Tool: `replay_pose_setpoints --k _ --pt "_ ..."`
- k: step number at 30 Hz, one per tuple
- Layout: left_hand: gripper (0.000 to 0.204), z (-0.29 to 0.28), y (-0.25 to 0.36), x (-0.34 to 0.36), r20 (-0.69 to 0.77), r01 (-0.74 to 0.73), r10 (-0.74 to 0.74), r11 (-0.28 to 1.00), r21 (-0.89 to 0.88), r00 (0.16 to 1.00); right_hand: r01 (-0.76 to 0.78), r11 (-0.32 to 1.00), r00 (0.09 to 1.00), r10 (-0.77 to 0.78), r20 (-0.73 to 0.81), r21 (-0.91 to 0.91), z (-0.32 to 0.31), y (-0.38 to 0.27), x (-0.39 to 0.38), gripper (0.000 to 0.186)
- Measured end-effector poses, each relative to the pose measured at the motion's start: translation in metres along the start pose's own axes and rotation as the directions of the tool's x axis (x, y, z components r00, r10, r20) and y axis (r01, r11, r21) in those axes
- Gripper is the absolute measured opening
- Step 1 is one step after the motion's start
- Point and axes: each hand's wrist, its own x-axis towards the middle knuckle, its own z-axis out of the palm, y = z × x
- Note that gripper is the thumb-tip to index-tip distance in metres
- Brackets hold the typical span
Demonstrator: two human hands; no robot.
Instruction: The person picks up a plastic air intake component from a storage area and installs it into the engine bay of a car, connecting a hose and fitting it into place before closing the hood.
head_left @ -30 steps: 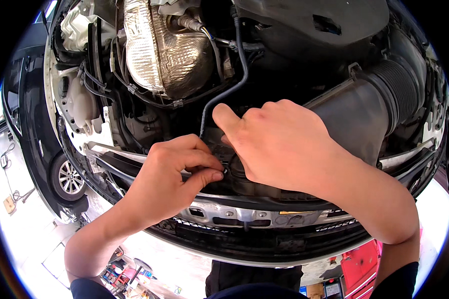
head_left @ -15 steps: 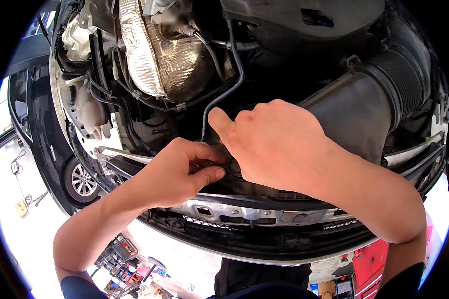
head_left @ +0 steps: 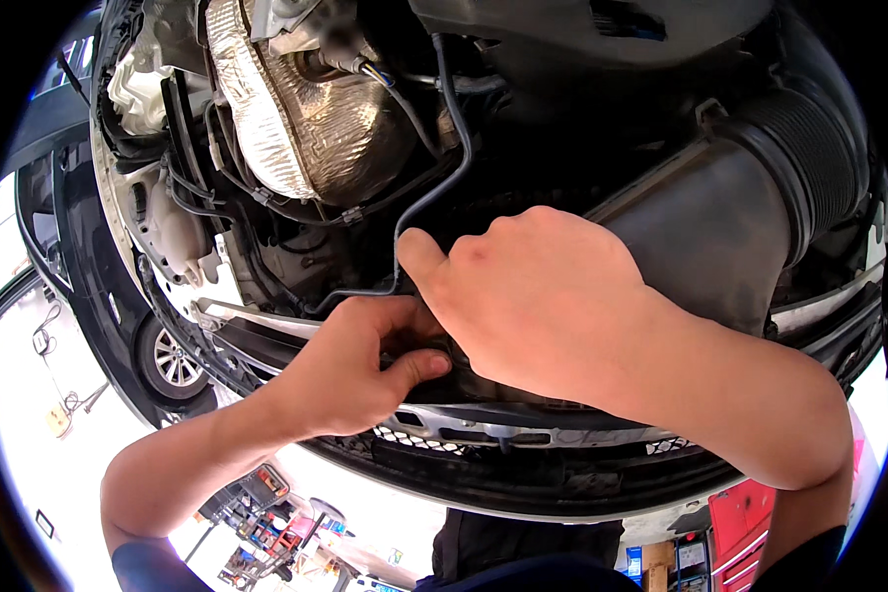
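Both my hands are low in the engine bay, close together behind the front crossmember. My left hand (head_left: 353, 370) is closed, its thumb against the curled fingers at a dark part; what it grips is hidden. Beside it, my right hand (head_left: 538, 296) is turned back-upward with its fingers bent down out of sight and one digit pointing left. Whatever lies under that palm cannot be seen. A thin black hose (head_left: 461, 163) curves down from the engine, passes by my right hand's digit and bends left above my left hand. Right of the hands is a wide black air duct (head_left: 696, 237).
A crinkled metal heat shield (head_left: 316, 138) and cables lie at the upper left. The duct ends in a ribbed hose (head_left: 809, 163). Below my hands runs the front crossmember (head_left: 533, 434). A dark car (head_left: 89, 237) stands left; a red tool cabinet (head_left: 745, 518) is lower right.
Both hands sit slightly lower in the picture, still close together. The thin hose's lower bend, hidden before, now shows above my left hand. The view has shifted a little.
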Motion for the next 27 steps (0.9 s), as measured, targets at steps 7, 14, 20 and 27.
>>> replay_pose_setpoints --k 7,14,20,27 --pt "0.022 0.001 0.0 0.002 -0.004 -0.067 0.067 0.998 -0.02 0.998 -0.03 0.999 0.979 0.027 0.202 0.015 -0.015 -0.002 0.002 0.02" --pt "0.015 -0.004 -0.013 0.01 0.025 0.043 -0.039 0.981 -0.189 0.999 -0.048 0.998 0.998 0.049 0.033 -0.035 -0.005 -0.004 -0.003 0.028" --pt "0.022 -0.023 -0.021 0.011 0.148 -0.029 0.063 0.975 -0.222 0.987 0.137 0.981 0.983 -0.118 -0.139 0.137 -0.003 -0.001 -0.003 0.022" --pt "0.024 -0.02 -0.033 0.009 0.096 -0.125 0.157 0.952 -0.278 0.983 0.175 0.958 0.984 -0.176 -0.018 0.225 -0.003 -0.022 0.004 0.028"
